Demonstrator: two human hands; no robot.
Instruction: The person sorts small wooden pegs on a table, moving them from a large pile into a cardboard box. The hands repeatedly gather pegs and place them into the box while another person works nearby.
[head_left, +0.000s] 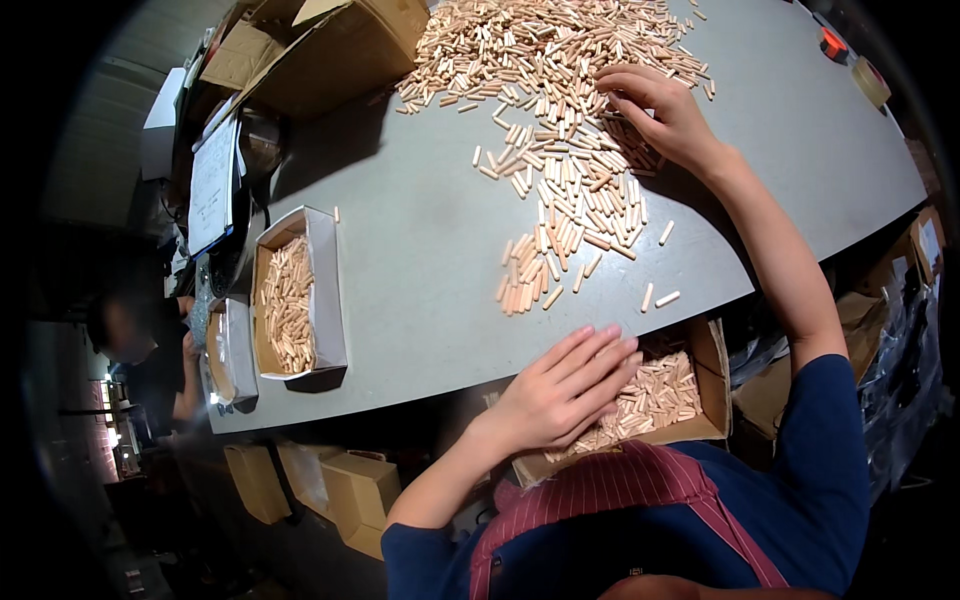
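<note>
Short wooden dowel pins [540,50] lie in a large heap on the grey table [420,240], and a looser trail of them runs down toward the near edge. My right hand [665,115] rests at the right side of the heap, fingers stretched and slightly bent, thumb apart. Below the table edge, a cardboard box [712,375] partly filled with dowel pins sits against my body. Over its left part is my left hand [565,395], palm down with fingers extended, holding nothing. My fingers and forearm hide some of the box's contents.
A white box [328,290] of dowel pins stands at the table's left, beside a smaller white box [235,345]. Behind are a large cardboard box [335,65] and a clipboard [212,185]. Tape [870,82] lies far right. Another person [150,350] is at the left.
</note>
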